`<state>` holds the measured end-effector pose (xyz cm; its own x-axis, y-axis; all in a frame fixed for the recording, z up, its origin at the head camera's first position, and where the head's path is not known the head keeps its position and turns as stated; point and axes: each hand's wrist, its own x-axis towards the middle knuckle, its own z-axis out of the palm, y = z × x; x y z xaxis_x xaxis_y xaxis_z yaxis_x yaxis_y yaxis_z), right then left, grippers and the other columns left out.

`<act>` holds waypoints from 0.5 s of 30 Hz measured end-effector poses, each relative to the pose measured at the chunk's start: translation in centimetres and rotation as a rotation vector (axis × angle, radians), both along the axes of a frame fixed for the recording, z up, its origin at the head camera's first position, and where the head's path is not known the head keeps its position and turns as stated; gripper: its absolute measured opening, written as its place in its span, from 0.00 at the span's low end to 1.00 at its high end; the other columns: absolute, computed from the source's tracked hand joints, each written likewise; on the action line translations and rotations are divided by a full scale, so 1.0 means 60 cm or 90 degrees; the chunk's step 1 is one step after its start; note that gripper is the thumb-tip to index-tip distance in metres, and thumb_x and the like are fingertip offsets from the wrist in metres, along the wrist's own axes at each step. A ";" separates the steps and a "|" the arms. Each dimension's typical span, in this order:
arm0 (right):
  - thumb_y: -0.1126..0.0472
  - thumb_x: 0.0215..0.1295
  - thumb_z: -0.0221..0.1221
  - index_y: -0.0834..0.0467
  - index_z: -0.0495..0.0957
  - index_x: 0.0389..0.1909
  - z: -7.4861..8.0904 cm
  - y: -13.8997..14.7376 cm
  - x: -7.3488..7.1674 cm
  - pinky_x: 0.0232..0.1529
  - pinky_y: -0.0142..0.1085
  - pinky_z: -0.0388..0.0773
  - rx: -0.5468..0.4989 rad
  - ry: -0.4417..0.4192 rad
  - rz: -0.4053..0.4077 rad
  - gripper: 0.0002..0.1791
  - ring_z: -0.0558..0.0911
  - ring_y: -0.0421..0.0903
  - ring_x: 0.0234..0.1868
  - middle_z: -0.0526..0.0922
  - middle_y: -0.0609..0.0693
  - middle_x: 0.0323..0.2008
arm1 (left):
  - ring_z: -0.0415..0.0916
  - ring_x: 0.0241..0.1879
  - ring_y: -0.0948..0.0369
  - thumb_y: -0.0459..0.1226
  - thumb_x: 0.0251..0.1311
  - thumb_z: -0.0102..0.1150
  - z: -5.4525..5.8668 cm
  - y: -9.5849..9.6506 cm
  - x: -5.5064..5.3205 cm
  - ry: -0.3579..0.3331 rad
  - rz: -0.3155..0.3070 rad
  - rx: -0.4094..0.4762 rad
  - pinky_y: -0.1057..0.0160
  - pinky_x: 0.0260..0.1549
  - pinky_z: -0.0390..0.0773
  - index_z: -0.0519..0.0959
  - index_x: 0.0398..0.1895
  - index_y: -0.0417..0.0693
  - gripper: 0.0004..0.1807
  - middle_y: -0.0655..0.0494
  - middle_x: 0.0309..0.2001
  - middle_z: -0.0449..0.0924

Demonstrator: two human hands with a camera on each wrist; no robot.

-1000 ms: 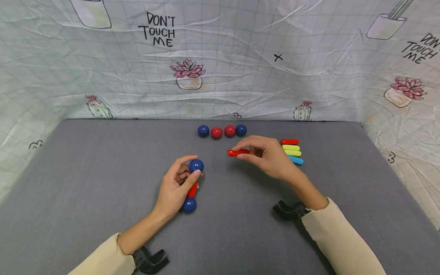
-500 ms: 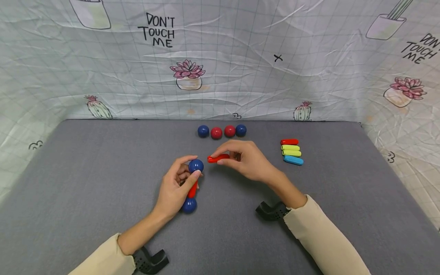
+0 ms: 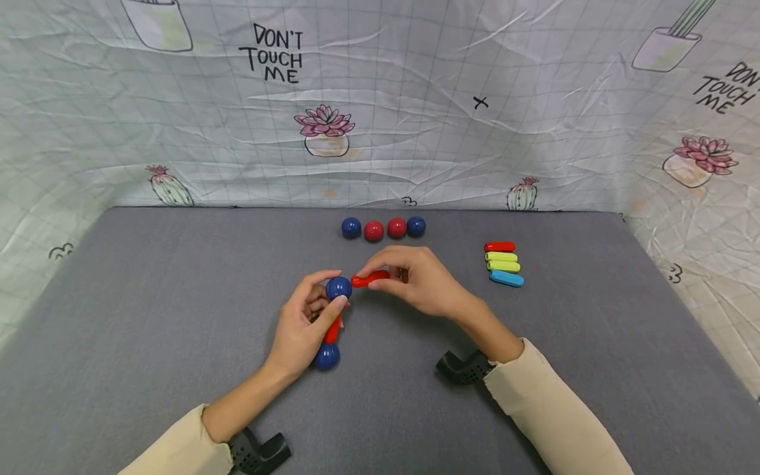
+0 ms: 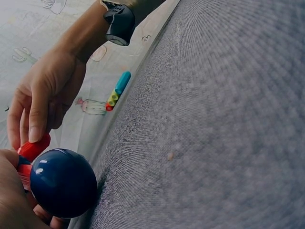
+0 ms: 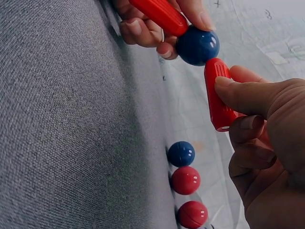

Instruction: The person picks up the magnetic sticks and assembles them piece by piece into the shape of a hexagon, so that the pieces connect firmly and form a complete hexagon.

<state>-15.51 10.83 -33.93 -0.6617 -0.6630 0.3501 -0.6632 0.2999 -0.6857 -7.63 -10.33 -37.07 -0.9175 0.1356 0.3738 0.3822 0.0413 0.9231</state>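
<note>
My left hand (image 3: 305, 326) grips a joined piece: a red rod (image 3: 333, 330) with a blue ball at each end. Thumb and index finger pinch the upper blue ball (image 3: 339, 288), while the lower blue ball (image 3: 327, 356) sticks out below the hand. Between thumb and fingers, my right hand (image 3: 421, 280) pinches a second red rod (image 5: 219, 95). Its tip meets the upper blue ball (image 5: 198, 45) in the right wrist view. The ball at the other end looms large, a dark blue ball (image 4: 63, 183), in the left wrist view.
At the back of the grey table (image 3: 178, 297) sit two blue balls and two red balls (image 3: 373, 231) in a row. To the right lie a red rod (image 3: 500, 247), two yellow rods (image 3: 502, 261) and a blue rod (image 3: 506, 278). A printed cloth (image 3: 415, 145) hangs behind.
My right hand has moved left with its red rod, from near the loose rods up to the upper blue ball. The left hand has stayed in place with its piece.
</note>
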 end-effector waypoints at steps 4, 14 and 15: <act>0.64 0.59 0.66 0.51 0.84 0.43 -0.002 -0.003 0.000 0.25 0.33 0.70 0.000 0.008 0.001 0.12 0.72 0.38 0.26 0.82 0.39 0.40 | 0.73 0.20 0.51 0.22 0.62 0.53 0.000 0.000 0.002 -0.005 0.005 -0.001 0.65 0.19 0.74 0.69 0.56 0.32 0.18 0.35 0.31 0.76; 0.60 0.60 0.66 0.49 0.84 0.45 -0.013 0.008 0.002 0.25 0.35 0.70 0.004 -0.027 -0.059 0.12 0.74 0.39 0.27 0.81 0.38 0.40 | 0.73 0.19 0.55 0.22 0.62 0.54 -0.019 -0.003 -0.005 0.000 0.009 0.006 0.64 0.18 0.74 0.69 0.57 0.35 0.19 0.36 0.30 0.76; 0.60 0.60 0.66 0.49 0.83 0.45 -0.014 0.010 0.003 0.25 0.35 0.69 0.005 -0.032 -0.069 0.12 0.74 0.39 0.27 0.81 0.38 0.39 | 0.73 0.20 0.55 0.23 0.62 0.54 -0.024 -0.004 -0.007 -0.003 0.010 0.008 0.64 0.18 0.74 0.69 0.57 0.36 0.20 0.36 0.30 0.76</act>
